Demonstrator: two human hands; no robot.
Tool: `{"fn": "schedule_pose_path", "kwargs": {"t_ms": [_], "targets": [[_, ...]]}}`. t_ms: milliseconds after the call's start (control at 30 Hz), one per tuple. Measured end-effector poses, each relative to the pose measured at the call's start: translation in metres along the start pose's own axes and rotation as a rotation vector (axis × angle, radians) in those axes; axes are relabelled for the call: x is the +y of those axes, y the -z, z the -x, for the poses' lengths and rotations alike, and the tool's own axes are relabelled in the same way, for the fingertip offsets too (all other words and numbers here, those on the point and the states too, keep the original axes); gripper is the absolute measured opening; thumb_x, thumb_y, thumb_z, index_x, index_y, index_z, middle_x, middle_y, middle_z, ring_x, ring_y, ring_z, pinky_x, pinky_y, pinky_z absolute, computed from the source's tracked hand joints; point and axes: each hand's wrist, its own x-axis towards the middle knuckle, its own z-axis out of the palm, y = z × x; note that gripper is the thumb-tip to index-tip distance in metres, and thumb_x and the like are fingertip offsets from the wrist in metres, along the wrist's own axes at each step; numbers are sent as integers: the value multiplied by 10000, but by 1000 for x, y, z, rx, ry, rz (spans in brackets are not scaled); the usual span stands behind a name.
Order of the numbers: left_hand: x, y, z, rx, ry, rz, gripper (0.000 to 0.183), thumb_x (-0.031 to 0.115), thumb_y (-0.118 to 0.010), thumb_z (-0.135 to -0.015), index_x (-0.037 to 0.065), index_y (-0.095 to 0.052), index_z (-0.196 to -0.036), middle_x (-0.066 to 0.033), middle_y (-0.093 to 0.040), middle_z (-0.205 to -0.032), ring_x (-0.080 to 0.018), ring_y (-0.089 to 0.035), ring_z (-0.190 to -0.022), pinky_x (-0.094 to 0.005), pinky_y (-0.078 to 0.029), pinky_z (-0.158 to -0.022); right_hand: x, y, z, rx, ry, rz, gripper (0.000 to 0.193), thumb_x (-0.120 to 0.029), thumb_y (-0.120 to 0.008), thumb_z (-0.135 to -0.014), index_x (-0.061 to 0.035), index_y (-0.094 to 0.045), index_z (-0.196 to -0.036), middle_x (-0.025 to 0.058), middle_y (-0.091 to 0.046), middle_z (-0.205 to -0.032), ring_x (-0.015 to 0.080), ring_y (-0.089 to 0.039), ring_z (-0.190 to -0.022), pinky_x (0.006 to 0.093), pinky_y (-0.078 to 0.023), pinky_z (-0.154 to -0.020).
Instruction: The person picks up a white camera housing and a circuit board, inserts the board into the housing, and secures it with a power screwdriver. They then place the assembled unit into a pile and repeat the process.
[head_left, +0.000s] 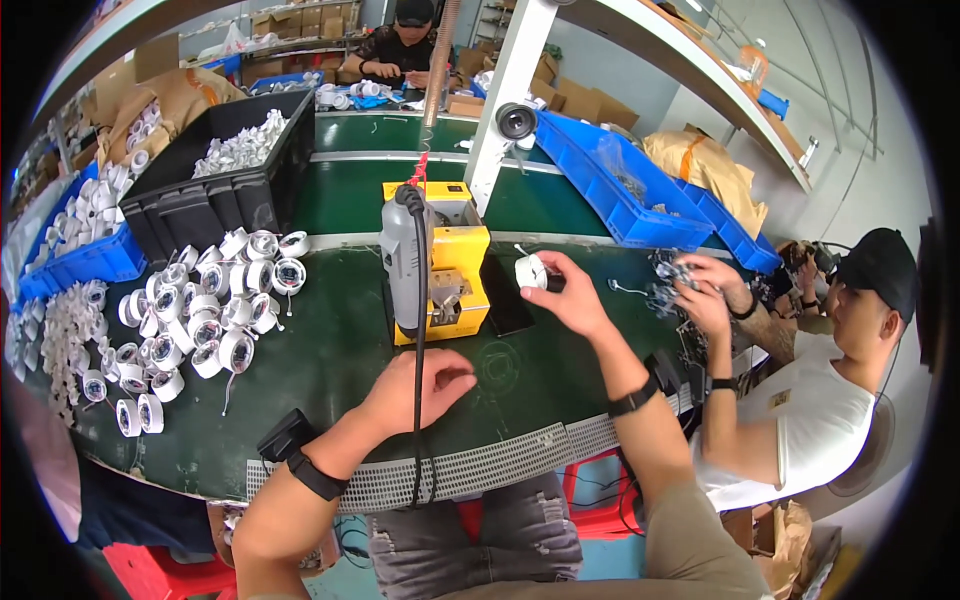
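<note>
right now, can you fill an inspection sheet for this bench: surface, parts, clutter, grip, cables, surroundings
Surface: green worktop, pale perforated strip along the near edge
Job's things: white round part raised right of the yellow machine; similar white units piled at left
Clutter: small pale pieces heaped at far left; black bin beyond the pile
Grip: right hand pinches the white round part; left hand loosely curled, apparently empty
Cables: black cable hangs from the grey tool past the near edge
Surroundings: one co-worker at right, another across the bench
</note>
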Motion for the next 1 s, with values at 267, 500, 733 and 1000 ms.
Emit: {"fn": "schedule_pose_path", "kwargs": {"t_ms": [267,500,733,1000], "targets": [[1,-2,-5,-11,231,956,504,228,-520,-998,20,-353,-1427,-99,-505,-1323,-204,-548,-1175,-360,-489,-973,-83,-49,56,-149,563,-48,636,-176,-839,-685,-51,-575,-1250,111,-566,-1153,257,-574,-1083,361,-476,-915],[1,-6,-5,64,182,746,617,-17,-731,-805,13,-441,-1348,-53,-568,-1194,-155,-558,-1100,-313,-464,-958,-40,-60,45,-387,10,-768,276,-144,-667,-903,-15,-612,-1141,23,-637,-977,91,-597,-870,250,-503,-743],[1,-9,0,46,255,630,581,6,-755,-788,37,-474,-1296,-51,-555,-1182,-156,-559,-1080,-302,-469,-943,-33,-43,41,-563,48,-797,222,-100,-655,-915,14,-632,-1104,34,-647,-963,83,-591,-877,239,-482,-752],[9,-12,-8,-55,349,1093,495,296,-480,-1014,21,-363,-1408,-89,-566,-1203,-202,-580,-1110,-385,-508,-931,-43,-30,59,-450,248,-591,84,-89,-650,-898,-9,-629,-916,22,-598,-833,99,-559,-753,262,-449,-689]]}}
